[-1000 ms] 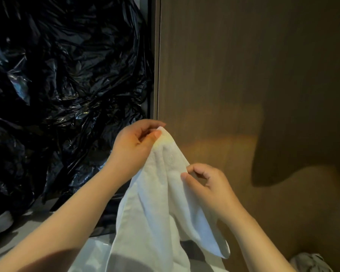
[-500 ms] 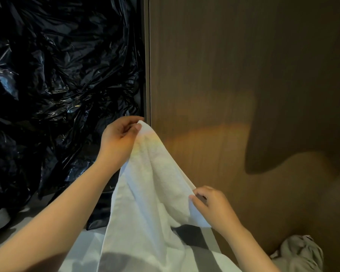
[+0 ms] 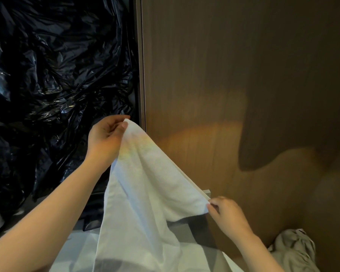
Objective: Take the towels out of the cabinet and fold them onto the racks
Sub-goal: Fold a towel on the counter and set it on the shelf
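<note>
Since a second ago the right hand (image 3: 227, 213) has slid along the upper edge of the towel (image 3: 145, 183), away from the left hand (image 3: 106, 136) and out toward four o'clock. The two now sit well apart, each pinching a corner between thumb and fingers. The towel, white and soft-napped, is held up at the centre of the view, its top edge slanting from ten o'clock down to four, the rest hanging toward six. Crumpled black plastic sheeting (image 3: 47, 75) fills nine o'clock; a brown wood-grain panel (image 3: 204, 75) spans twelve to three. A grey bundle (image 3: 294, 250), perhaps cloth, lies at five o'clock.
</note>
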`<state>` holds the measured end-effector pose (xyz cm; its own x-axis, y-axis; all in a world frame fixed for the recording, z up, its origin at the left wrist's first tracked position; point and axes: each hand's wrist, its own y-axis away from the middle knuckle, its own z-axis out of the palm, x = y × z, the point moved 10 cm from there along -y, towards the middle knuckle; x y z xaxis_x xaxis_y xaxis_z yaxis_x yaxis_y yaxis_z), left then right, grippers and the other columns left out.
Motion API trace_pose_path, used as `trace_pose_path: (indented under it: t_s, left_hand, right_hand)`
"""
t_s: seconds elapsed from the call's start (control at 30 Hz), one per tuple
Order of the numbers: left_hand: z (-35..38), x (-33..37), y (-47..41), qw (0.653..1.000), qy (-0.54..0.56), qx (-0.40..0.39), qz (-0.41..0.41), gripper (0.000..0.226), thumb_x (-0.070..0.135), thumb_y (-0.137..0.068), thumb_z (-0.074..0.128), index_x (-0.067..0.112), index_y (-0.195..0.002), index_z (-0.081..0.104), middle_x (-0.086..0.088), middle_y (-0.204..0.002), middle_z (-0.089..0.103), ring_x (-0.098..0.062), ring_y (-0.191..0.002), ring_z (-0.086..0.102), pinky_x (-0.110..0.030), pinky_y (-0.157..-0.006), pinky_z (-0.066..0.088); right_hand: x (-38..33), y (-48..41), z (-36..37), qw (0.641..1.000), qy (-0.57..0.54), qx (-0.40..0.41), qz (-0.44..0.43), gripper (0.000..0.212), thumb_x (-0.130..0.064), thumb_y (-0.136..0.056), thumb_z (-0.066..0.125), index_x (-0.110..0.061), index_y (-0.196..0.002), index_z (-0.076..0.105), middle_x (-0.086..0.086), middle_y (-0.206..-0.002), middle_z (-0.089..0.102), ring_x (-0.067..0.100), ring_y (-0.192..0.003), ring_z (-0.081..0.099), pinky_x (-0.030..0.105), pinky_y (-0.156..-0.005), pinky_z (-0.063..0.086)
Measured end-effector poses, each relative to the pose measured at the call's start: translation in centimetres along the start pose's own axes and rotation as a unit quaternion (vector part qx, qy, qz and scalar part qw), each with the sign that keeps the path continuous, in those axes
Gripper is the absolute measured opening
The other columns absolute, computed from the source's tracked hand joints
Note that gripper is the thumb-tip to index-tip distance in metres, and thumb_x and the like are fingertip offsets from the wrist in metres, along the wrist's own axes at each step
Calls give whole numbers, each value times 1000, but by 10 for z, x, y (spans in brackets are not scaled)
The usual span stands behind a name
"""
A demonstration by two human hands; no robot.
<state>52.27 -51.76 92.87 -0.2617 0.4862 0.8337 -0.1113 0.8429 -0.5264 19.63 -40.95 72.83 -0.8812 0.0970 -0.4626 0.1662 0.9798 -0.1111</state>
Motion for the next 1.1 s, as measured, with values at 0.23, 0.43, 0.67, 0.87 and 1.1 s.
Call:
trace_pose_path:
  t_s: [0.23,0.43,0.67,0.87,1.1]
  left_hand:
    - [-16,7,-11,999,9,39,26,17,19,-96,57,28,-104,68,20,-87,67,18,-75,59,0,-58,43]
    - [-37,23,-28,995,12,92,47,15,21,-96,57,26,-104,69,20,-86,66,20,-72,58,2,-58,39]
    - [-46,22,-29,992,13,119,46,19,23,-98,54,22,-110,68,20,-91,64,9,-82,57,-11,-67,40]
    - [-53,14,-25,990,3,137,43,17,22,-98,54,24,-108,68,19,-88,62,11,-78,56,-13,-68,40]
    - [-46,-7,-14,990,-16,137,25,19,18,-97,54,18,-110,68,14,-89,62,-1,-81,56,-13,-68,38]
  right_hand:
    - [-5,-33,-127,979,39,198,5,21,-17,-101,48,-10,-106,67,10,-109,63,30,-100,64,35,-78,49]
    - [-52,-57,-240,951,64,301,-24,20,-13,-99,53,-12,-115,64,11,-126,60,31,-121,56,38,-91,48]
    - [-71,-50,-277,935,-20,343,-87,18,-17,-101,51,-19,-112,65,1,-109,65,19,-103,61,26,-81,49]
    - [-54,-46,-264,929,-98,349,-72,15,-22,-99,56,-27,-113,59,-9,-96,63,9,-86,59,25,-71,50]
    - [-38,-57,-236,946,-77,315,-8,8,-24,-100,54,-26,-98,61,-8,-89,64,7,-83,58,14,-63,41]
